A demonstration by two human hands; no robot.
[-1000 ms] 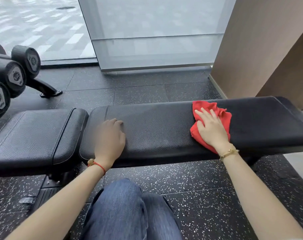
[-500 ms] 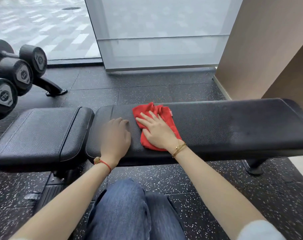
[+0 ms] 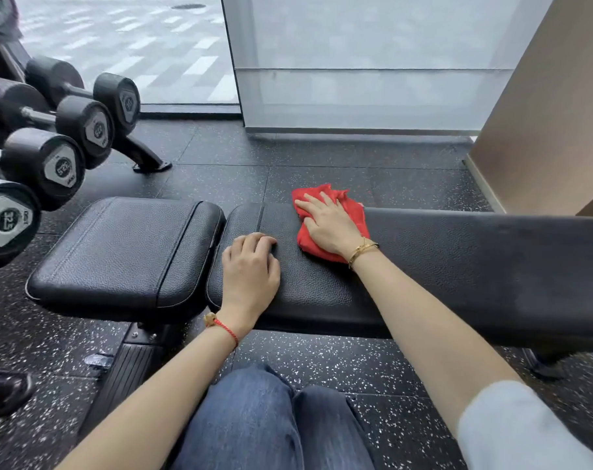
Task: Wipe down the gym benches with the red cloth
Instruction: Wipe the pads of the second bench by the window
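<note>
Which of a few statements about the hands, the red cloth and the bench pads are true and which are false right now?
1. The right hand presses the red cloth flat on the long bench pad. True.
2. The left hand holds the cloth. False: it rests bare on the long pad, apart from the cloth.
3. The cloth lies on the shorter seat pad. False: it is on the long pad, at its far edge.
4. Dumbbells sit on a rack left of the bench. True.
5. A red cord bracelet is on the left wrist. True.
</note>
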